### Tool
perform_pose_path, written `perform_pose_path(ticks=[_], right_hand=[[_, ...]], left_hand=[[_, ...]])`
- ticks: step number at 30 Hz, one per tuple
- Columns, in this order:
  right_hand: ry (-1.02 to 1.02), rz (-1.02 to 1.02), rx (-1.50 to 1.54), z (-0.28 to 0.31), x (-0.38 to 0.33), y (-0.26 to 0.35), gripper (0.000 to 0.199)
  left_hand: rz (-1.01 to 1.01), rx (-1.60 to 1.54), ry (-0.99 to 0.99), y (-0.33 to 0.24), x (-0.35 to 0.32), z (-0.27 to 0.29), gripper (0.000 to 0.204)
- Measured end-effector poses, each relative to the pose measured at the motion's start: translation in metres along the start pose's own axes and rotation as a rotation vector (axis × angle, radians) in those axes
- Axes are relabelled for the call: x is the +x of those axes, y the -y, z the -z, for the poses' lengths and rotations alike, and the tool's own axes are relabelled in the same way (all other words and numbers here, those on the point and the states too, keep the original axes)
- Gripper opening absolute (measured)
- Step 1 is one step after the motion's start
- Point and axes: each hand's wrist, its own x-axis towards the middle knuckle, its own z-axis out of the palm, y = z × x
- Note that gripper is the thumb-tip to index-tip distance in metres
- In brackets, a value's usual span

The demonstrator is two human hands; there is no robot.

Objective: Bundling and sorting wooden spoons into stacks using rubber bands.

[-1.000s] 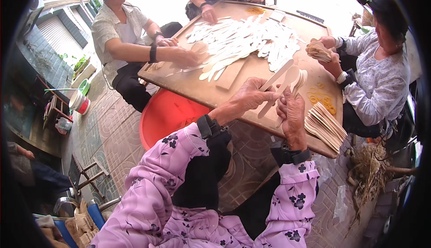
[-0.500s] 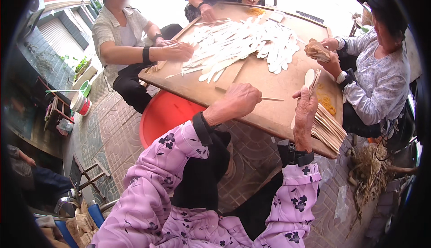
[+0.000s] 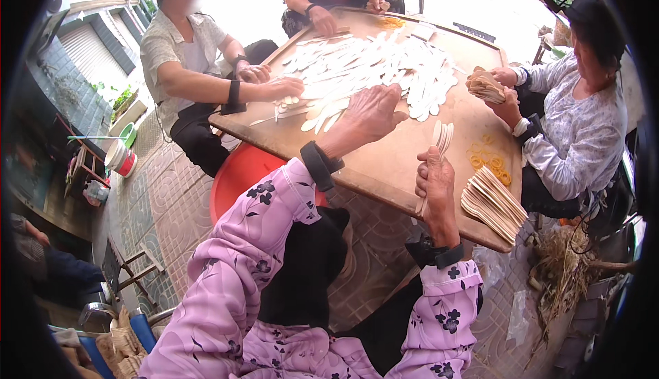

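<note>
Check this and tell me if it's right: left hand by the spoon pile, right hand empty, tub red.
Wrong about the right hand: it isn't empty but holds a small bunch of spoons, as the head view shows. The left hand is by the spoon pile, and the tub is red.

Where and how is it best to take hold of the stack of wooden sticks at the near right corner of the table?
The stack of sticks is probably best gripped around its middle, from above, thumb and fingers closing on its two long sides. They lie together lengthwise, slanting toward the edge of the table, so squeezing across them should keep them together.
</note>
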Motion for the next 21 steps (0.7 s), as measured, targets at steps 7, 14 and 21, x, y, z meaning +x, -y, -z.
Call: perform_pose_path(ticks=[7,14,21], right_hand=[[-0.225,0.044,0.270,0.020,0.003,0.013,0.027],[-0.184,0.015,0.310,0.019,0.005,0.017,0.025],[-0.170,0.012,0.267,0.021,0.006,0.017,0.025]], left_hand=[[0.212,-0.024,0.139,0.015,0.043,-0.103,0.027],[0.269,0.192,0.068,0.010,0.062,-0.148,0.019],[0.137,0.340,0.344,0.017,0.017,-0.109,0.016]])
